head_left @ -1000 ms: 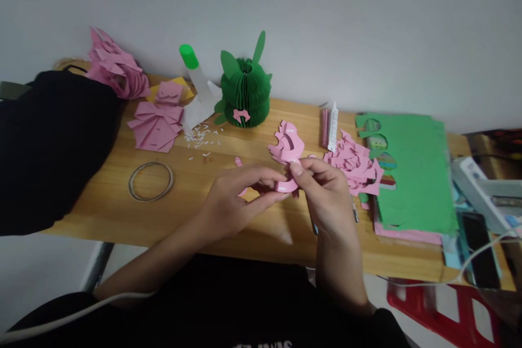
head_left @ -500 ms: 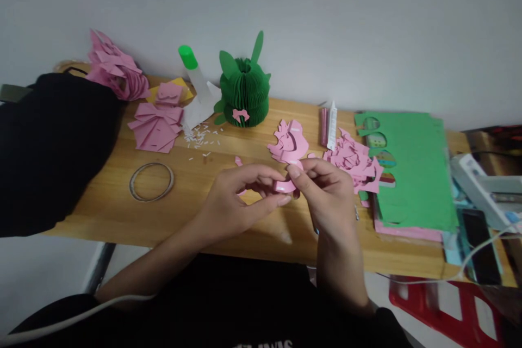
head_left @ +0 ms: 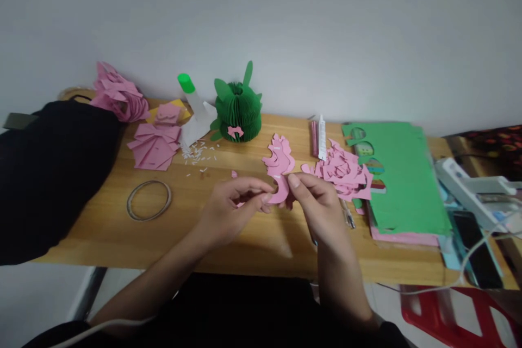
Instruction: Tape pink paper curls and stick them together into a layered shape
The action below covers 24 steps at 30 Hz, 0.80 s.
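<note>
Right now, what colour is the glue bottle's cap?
Bright green, head view: glue bottle's cap.

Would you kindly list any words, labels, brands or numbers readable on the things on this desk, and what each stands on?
None can be read.
White tube: any print too small to read.
Green-capped glue bottle: no label legible.
Pink paper piece in the hands: blank.

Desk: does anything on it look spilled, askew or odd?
Yes. Small white scraps lie scattered on the desk in front of the glue bottle, which leans instead of standing upright. Loose pink offcuts are heaped beside the green sheets. Both hands pinch a pink piece.
</note>
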Tool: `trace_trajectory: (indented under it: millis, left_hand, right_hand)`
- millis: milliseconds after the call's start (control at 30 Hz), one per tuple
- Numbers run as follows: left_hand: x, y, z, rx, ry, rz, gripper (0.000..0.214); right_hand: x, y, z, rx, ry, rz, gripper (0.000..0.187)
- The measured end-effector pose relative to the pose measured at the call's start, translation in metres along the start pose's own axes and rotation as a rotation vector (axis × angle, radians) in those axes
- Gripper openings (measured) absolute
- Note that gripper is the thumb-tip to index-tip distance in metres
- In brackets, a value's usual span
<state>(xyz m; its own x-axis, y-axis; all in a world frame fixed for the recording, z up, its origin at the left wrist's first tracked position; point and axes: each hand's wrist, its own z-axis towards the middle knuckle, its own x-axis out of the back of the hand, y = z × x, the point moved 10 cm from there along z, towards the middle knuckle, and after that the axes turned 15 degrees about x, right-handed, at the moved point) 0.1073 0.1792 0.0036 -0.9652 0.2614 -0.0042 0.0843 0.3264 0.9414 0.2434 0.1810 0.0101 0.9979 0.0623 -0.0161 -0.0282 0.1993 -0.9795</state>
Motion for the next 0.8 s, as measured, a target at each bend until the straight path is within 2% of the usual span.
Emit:
trace_trajectory:
  millis: [133,267,400,500,600,700,800]
  left_hand:
    - [-0.005,-0.001,0.004,0.018,-0.112,-0.099,0.011]
    - [-0.011,-0.004,0.007,0.078,-0.216,-0.166,0.02]
    - [-0.002,0.003,0.004,0.013,-0.118,-0.058,0.014]
    - [0.001,0.021,-0.004,-0.156,-0.034,0.088,0.012]
    - [-0.004,0.035,-0.01,-0.288,-0.048,0.168,0.017]
    - [-0.004,0.033,-0.009,-0.274,-0.092,0.119,0.012]
    - [-0.001,0.02,-0.002,-0.152,-0.121,0.026,0.016]
  right_hand:
    - [-0.004,0.008,-0.002,-0.072,-0.037,0.125,0.017]
    - [-0.013,0.016,-0.005,-0.161,-0.059,0.343,0.022]
    - [-0.014,0.022,-0.009,-0.215,-0.042,0.426,0.03]
    - [-0.013,0.025,-0.012,-0.237,-0.021,0.424,0.033]
    - [-0.014,0.026,-0.013,-0.254,-0.013,0.441,0.033]
    - [-0.015,0.027,-0.014,-0.27,-0.022,0.443,0.033]
    - [-0.015,0.028,-0.014,-0.267,-0.04,0.45,0.033]
